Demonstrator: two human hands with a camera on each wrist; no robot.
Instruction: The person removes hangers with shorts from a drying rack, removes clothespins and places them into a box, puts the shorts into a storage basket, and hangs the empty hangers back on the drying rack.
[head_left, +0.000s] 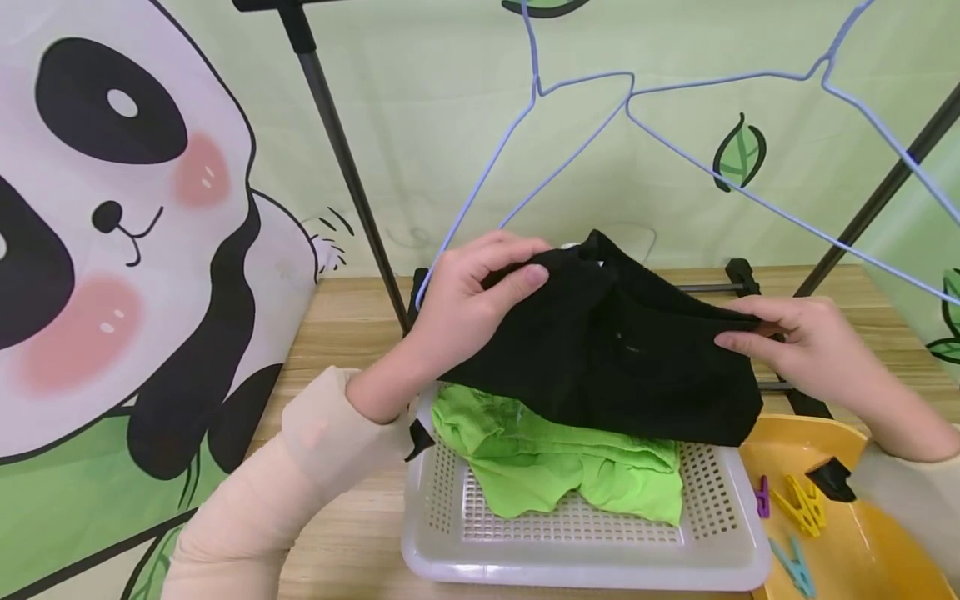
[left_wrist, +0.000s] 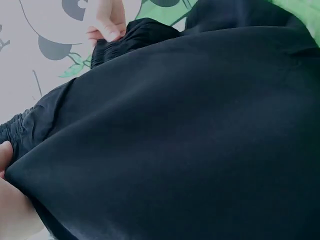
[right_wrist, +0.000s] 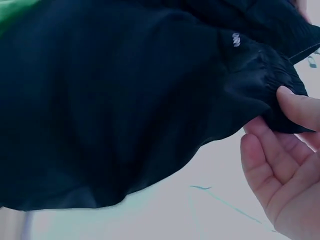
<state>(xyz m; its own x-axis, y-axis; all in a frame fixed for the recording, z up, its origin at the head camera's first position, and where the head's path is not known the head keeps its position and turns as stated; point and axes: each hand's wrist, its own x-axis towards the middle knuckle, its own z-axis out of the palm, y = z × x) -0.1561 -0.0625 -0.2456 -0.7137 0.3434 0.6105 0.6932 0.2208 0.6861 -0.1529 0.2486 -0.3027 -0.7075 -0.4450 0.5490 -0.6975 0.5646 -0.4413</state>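
Black shorts (head_left: 645,358) with a gathered elastic waistband hang between my two hands, above a white basket (head_left: 585,571). My left hand (head_left: 476,292) pinches the waistband at its left end, thumb on the near side. At the other end, my right hand (head_left: 802,342) pinches the band between thumb and fingers. A small pale mark shows on the cloth of the shorts (right_wrist: 150,90) in the right wrist view. Bright green clothing (head_left: 562,467) lies in the basket beneath the shorts, partly hidden by them.
Blue wire hangers (head_left: 720,83) hang behind the hands, one reaching down beside the left hand. Dark rack poles (head_left: 341,150) stand on both sides. A yellow tray (head_left: 862,558) at the right holds several clothespins (head_left: 806,504). A panda backdrop (head_left: 112,217) fills the left.
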